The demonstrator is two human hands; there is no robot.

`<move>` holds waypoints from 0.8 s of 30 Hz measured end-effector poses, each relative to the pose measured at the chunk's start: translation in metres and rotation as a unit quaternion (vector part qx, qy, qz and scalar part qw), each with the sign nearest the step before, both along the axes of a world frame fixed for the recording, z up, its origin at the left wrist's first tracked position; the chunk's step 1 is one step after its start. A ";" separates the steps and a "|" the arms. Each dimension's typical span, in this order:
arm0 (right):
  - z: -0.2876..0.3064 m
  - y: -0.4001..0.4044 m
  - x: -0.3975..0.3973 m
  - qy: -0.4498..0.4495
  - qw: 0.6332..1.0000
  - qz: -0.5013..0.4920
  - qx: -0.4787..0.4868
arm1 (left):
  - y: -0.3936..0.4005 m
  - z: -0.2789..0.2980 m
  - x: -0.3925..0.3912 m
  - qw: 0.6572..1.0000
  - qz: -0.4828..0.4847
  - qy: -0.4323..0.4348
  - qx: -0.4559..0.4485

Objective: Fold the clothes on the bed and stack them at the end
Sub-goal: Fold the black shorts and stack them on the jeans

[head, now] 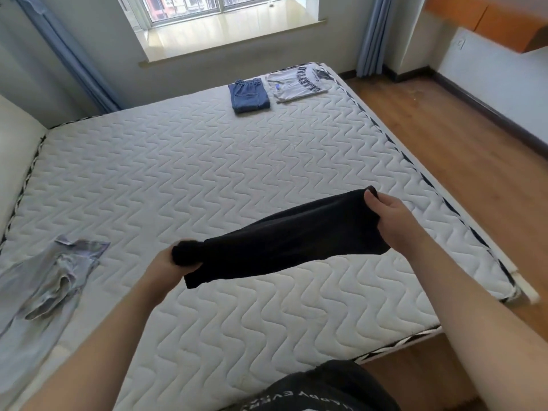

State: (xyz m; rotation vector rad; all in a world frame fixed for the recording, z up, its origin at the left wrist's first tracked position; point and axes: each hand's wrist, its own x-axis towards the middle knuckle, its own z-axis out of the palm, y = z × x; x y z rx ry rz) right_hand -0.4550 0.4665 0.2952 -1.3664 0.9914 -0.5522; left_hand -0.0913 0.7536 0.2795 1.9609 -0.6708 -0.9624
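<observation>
Our shirt: a dark top with pale lettering [320,393] fills the bottom edge of the view.
Our hands: our left hand [166,262] grips one bunched end of a black garment [284,235]; our right hand [388,215] pinches the other end, thumb on top.
Black garment: we hold it stretched between both hands, in the air above the near part of the mattress [207,173], tilted so the right end sits higher. We cannot tell what kind of clothing it is.
Left of us: a crumpled pale lilac garment [50,280] lies unfolded on the mattress edge.
Far end of the bed: folded blue jeans [249,96] and a folded white printed T-shirt [299,81] lie side by side, just apart, not stacked on each other.
Beyond: a window [219,7] with blue curtains [68,54].
Progress: we judge two items folded, one in hand, one untouched; the final stacking looks left to do.
</observation>
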 end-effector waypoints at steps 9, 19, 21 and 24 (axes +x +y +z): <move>-0.080 0.016 -0.029 0.054 0.994 0.037 0.087 | 0.031 -0.108 -0.066 0.990 0.034 0.050 0.126; -0.148 0.075 0.013 0.174 0.961 0.103 0.187 | 0.121 -0.182 -0.096 0.962 0.108 0.061 0.242; -0.153 0.084 0.036 0.190 0.957 0.117 0.185 | 0.137 -0.191 -0.086 0.960 0.111 0.051 0.251; -0.161 0.098 0.076 0.200 0.955 0.118 0.184 | 0.157 -0.200 -0.070 0.958 0.118 0.050 0.258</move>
